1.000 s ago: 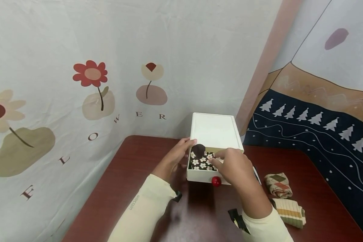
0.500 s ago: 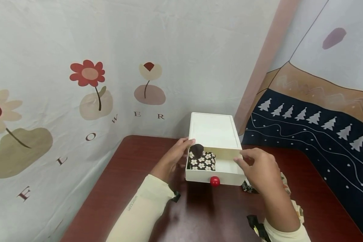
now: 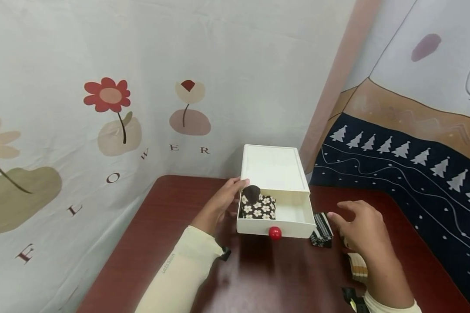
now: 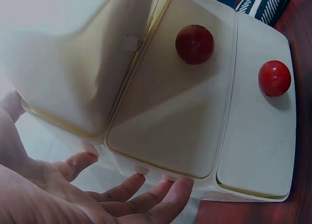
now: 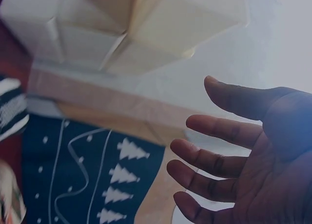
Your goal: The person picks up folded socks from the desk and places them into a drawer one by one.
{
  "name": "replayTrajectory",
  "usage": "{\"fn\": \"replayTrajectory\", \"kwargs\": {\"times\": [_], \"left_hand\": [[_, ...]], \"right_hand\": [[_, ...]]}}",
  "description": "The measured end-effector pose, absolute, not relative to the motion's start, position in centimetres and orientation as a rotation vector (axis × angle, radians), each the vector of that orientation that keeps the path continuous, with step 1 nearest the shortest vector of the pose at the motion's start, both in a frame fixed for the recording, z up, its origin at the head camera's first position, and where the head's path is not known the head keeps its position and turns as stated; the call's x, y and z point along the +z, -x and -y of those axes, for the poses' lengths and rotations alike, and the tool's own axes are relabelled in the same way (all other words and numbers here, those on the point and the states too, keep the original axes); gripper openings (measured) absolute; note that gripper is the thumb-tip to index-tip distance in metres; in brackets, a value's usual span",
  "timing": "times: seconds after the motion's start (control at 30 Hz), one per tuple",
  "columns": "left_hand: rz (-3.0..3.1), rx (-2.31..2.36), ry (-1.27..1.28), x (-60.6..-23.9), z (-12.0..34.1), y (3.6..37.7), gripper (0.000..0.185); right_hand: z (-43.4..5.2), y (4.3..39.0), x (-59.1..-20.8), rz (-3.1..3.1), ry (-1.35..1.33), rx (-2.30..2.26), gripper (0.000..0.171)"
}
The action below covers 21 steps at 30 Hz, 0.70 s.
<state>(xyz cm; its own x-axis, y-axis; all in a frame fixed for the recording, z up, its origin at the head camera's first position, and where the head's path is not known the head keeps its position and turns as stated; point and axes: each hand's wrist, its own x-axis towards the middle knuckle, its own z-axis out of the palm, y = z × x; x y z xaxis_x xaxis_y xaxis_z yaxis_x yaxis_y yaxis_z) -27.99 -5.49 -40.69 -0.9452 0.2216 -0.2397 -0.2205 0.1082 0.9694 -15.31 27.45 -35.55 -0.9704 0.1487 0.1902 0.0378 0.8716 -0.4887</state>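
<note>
Printed fabric backdrops are hanging behind a dark red desk [image 3: 172, 217]: a pale sheet with flowers and scattered letters is filling the left and centre of the frame, and a cloth with a navy band of white trees is running down the right side. At the centre of the frame a small white drawer box [image 3: 273, 167] is sitting on the desk with its drawer [image 3: 293, 217] pulled out toward the camera, a red knob [image 3: 274, 233] showing on its front panel. A black sock with white flowers [image 3: 258, 207] is lying in the left half of the drawer, while the right half is showing bare white floor.

The left hand [image 3: 223, 201] is resting against the left side of the box, fingers straight and relaxed, with the thumb touching the top corner; the left wrist view is showing the same open fingers [image 4: 146, 197] lying along the box's edge. The right hand [image 3: 360, 228] is hovering above the desk to the right of the drawer, fingers spread apart and gripping nothing. Just beside the drawer's right front corner, a black-and-white striped sock [image 3: 322, 228] is lying on the desk, close to the right hand's fingertips. A second folded sock with tan stripes [image 3: 358, 267] is lying partly hidden beneath that hand, toward the lower right of the frame.
</note>
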Motion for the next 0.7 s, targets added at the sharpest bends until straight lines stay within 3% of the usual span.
{"fn": "replayTrajectory", "kwargs": {"times": [0.43,0.7], "left_hand": [[-2.085,1.885,0.005,-40.8,5.8,28.1,0.076],[-2.096,1.875,0.001,-40.9,5.7,28.1,0.077]], "right_hand": [[-33.2,15.3,-37.7,3.043,0.166,0.746,0.025],[-35.7,15.1,-40.0,3.216,0.215,0.766,0.025]]}}
